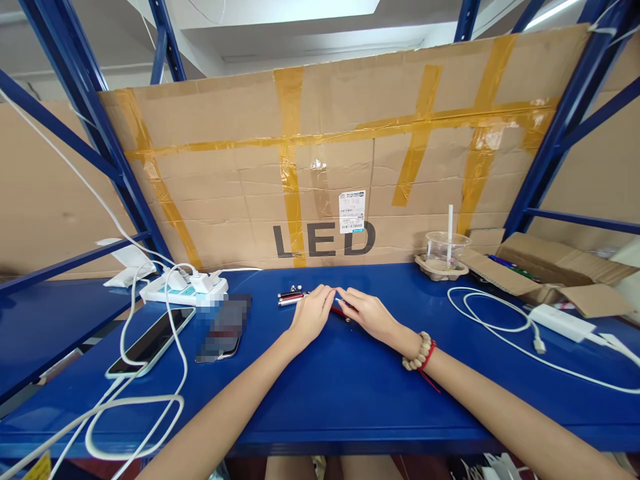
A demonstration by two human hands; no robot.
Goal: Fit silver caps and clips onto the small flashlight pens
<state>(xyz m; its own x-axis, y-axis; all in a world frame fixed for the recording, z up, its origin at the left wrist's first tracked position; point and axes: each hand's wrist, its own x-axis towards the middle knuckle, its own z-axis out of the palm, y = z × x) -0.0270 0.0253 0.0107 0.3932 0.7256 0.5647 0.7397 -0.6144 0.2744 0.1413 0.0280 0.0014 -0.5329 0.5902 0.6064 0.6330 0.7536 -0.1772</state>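
Faced a taped cardboard panel (240,200) behind a blue worktop (325,393). Held the left hand (311,315) and right hand (369,313) close together, with fingers bent, bunched and nearly meeting at the tips; could not tell of any firm grip in either. Had a red pen-like stick (341,313) just under the right fingers, with its long axis on a slant and its visible end pointing right and toward the near edge. Saw two slim sticks (287,303) beside the left hand, lying roughly left to right.
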